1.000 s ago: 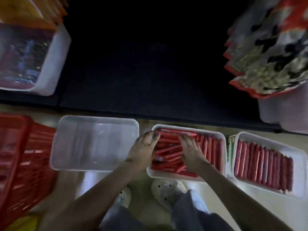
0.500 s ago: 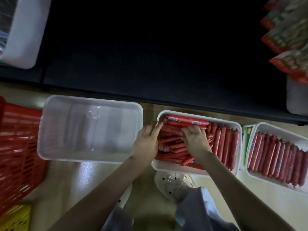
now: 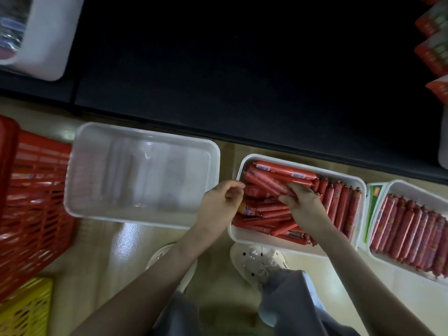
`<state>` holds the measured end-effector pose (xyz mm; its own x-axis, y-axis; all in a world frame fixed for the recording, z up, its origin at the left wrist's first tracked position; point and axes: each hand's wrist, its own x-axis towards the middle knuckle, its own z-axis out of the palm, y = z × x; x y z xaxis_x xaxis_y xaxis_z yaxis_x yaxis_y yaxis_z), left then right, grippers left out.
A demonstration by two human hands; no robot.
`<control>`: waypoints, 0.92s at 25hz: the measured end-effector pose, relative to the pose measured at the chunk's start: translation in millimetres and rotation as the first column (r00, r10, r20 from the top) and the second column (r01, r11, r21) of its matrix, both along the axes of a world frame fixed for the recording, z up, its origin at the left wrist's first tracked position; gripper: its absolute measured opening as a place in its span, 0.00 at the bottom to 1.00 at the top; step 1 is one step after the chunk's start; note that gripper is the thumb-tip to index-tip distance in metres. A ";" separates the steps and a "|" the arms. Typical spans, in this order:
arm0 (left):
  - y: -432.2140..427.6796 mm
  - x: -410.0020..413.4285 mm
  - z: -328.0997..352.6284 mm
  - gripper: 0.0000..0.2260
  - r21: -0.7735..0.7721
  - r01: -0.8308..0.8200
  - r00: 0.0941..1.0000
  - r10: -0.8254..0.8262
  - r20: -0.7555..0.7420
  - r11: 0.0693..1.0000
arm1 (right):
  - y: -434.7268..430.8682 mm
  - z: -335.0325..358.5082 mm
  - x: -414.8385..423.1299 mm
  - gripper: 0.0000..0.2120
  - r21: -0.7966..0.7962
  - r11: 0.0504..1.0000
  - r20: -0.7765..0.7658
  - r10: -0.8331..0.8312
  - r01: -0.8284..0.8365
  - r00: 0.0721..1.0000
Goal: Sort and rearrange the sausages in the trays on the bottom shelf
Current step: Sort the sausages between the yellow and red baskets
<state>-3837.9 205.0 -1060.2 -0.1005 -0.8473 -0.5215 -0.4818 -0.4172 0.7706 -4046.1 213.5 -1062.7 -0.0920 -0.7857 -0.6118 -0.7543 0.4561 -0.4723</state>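
Three shallow white plastic trays [image 3: 145,218] with rounded corners sat in a row on the shiny pale floor [image 3: 135,241], and the middle tray [image 3: 244,236] held a jumbled heap of red sausages [image 3: 266,214], slick plastic-skinned tubes. The right hand [image 3: 308,209], directly over that heap, curled its fingers round a few slanting sausages, while the left hand [image 3: 218,204] hung at that tray's left rim, fingers bent toward the thumb; whether it pinched anything could not be told.
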 end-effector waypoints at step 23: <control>4.3 -8.3 -21.9 0.10 0.651 -0.179 0.763 0.521 -0.381 0.738 | 44.8 -55.9 -13.4 0.35 -0.128 0.690 -0.485 0.584 -0.713 0.651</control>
